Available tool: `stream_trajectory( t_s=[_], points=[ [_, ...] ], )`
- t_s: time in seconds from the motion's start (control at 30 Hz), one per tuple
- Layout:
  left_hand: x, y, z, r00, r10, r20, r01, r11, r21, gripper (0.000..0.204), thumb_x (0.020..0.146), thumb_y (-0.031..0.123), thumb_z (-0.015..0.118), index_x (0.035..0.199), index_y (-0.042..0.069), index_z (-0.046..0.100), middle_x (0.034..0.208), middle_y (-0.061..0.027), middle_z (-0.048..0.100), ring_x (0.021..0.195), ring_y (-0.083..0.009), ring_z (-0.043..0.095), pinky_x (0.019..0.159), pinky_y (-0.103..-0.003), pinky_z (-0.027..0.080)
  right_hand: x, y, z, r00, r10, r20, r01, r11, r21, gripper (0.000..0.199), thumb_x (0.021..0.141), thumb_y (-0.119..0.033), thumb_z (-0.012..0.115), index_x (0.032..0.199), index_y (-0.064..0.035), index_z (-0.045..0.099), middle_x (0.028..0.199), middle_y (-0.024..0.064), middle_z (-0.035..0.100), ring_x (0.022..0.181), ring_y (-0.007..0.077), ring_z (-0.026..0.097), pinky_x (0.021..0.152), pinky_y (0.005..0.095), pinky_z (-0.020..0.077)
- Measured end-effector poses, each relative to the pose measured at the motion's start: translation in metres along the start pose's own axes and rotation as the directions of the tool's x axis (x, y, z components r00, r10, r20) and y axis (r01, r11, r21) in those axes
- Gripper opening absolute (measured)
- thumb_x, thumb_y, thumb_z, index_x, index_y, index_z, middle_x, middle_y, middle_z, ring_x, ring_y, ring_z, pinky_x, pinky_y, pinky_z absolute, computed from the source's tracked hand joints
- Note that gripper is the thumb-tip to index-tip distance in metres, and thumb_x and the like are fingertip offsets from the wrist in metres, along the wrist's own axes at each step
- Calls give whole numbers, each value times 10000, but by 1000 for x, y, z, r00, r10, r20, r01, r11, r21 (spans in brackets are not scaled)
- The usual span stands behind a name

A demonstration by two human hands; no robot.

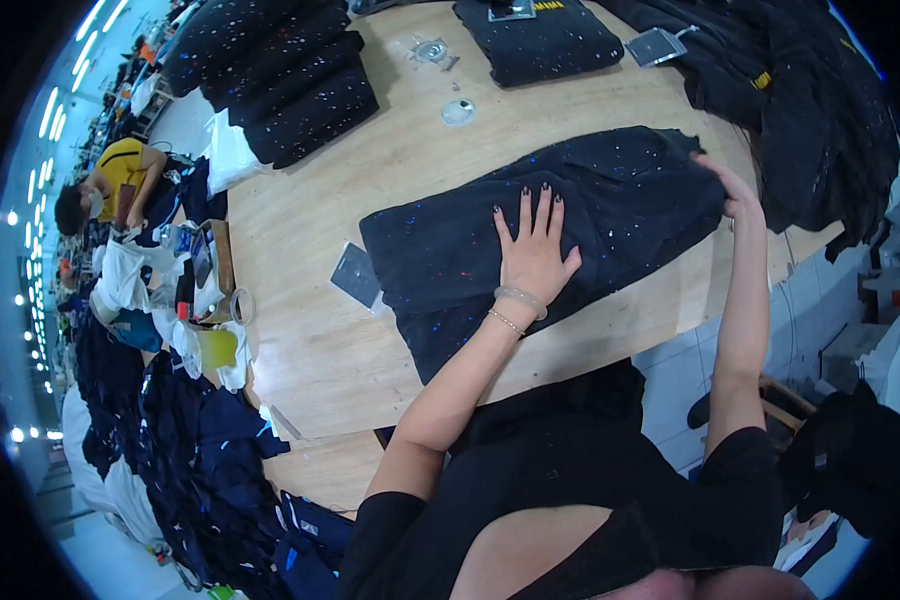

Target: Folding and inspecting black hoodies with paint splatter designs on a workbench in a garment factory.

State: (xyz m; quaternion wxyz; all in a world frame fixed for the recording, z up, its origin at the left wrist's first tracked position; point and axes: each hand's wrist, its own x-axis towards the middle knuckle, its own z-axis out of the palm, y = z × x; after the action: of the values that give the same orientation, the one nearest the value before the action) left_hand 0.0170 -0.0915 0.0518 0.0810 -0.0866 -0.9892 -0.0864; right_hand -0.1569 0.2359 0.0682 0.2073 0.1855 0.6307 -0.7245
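A black garment [435, 255] speckled with small white, blue and red dots lies folded lengthwise on the light wooden table [300, 260]. My left hand [536, 250] rests flat on its middle, fingers spread. At the garment's narrower right end, my right hand [735, 188] has its fingers closed on the edge of the cloth; some of those fingers are hidden. A dark hang tag [354, 276] in a clear sleeve pokes out from under the garment's left end. Which kind of garment it is, I cannot tell.
Folded speckled garments [290, 90] are stacked at the far left, beside a white packet [232, 150]. Another folded black garment [540, 45] lies at the back; loose dark clothes [810, 120] heap at the right. Dark clothing [195, 440] piles up left, where another person [120, 180] sits.
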Motion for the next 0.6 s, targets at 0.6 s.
stream_trajectory(
  t_s=[0.6],
  points=[
    [-96, 6, 65, 960, 180, -213, -94, 928, 361, 915, 788, 612, 509, 1449, 41, 235, 1490, -159, 251, 1381, -326, 209, 1129, -508, 117, -168, 79, 346, 589, -498, 637, 738, 10, -675, 346, 731, -75, 596, 1046, 3, 474, 958, 226, 541, 751, 386, 629, 651, 390, 535]
  ],
)
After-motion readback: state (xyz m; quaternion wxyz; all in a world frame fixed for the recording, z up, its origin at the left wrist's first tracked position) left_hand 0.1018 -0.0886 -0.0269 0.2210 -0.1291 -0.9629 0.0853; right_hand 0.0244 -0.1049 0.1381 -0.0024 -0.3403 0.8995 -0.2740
